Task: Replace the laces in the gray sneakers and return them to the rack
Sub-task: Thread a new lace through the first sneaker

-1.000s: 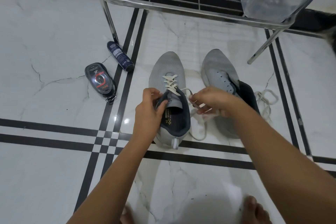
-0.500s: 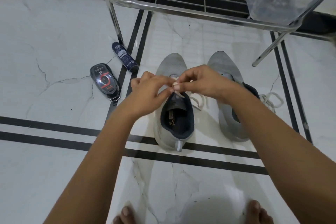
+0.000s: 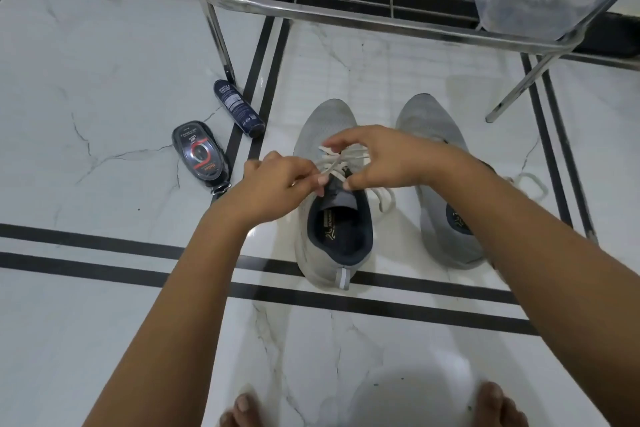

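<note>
Left sneaker (image 3: 329, 121) stands on the floor (image 3: 104, 315) just near of the rack (image 3: 346, 9), toe pointing far, with a white lace (image 3: 337, 163) crossed through its eyelets. The right sneaker (image 3: 440, 218) beside it shows no lace, and a loose lace (image 3: 530, 184) lies on the floor to its right.

A second ago the left hand (image 3: 277, 180) held the tongue (image 3: 337, 196) while the right hand (image 3: 377, 159) drew lace out low to the right. Half a second ago both met over the top eyelets. Now they have parted a little. The left hand pinches lace at the tongue's left edge, fingers curled. The right hand arches over the crossings, thumb at the tongue; whether it grips lace cannot be told. A slack loop trails right from under it.

Lacing on this sneaker looks nearly complete and is being snugged. The right sneaker and the return to the rack remain.
</note>
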Action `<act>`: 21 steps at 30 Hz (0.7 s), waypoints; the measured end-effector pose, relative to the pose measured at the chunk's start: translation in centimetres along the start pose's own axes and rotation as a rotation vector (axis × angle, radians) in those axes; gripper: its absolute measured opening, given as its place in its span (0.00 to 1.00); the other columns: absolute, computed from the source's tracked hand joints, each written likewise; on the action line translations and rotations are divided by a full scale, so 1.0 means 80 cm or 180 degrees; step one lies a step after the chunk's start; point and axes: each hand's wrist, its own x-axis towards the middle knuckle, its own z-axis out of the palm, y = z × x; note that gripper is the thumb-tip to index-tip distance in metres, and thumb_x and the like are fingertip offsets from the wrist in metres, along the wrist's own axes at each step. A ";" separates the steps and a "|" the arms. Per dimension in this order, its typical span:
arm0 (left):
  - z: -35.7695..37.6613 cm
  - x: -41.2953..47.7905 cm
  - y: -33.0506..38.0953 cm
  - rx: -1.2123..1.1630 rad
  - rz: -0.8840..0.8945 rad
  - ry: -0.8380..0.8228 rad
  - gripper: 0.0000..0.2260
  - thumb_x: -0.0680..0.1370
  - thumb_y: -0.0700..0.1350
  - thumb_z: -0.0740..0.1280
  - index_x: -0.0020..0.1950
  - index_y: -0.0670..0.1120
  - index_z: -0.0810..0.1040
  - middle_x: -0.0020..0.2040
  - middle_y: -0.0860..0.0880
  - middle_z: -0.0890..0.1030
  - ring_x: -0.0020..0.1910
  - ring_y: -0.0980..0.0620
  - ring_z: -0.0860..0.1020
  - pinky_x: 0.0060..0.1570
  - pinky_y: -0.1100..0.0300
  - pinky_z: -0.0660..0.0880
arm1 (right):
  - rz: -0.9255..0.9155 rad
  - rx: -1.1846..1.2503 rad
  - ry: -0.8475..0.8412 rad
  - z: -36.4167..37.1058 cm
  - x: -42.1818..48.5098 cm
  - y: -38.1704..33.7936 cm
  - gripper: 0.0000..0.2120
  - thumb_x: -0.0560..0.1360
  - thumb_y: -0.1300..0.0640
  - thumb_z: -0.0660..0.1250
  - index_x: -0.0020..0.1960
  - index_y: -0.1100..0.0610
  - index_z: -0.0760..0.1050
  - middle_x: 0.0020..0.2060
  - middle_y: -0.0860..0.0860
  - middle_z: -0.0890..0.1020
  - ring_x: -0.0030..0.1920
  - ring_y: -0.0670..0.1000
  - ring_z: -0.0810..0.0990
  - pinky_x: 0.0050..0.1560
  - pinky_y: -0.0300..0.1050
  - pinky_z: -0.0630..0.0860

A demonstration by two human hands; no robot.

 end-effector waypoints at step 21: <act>0.001 -0.002 -0.027 -0.0653 -0.0144 0.0443 0.07 0.77 0.51 0.64 0.46 0.53 0.81 0.37 0.54 0.78 0.41 0.54 0.77 0.44 0.58 0.72 | 0.0164 -0.0209 0.0037 -0.015 0.009 0.016 0.10 0.73 0.56 0.71 0.54 0.55 0.81 0.47 0.49 0.83 0.48 0.47 0.78 0.47 0.41 0.71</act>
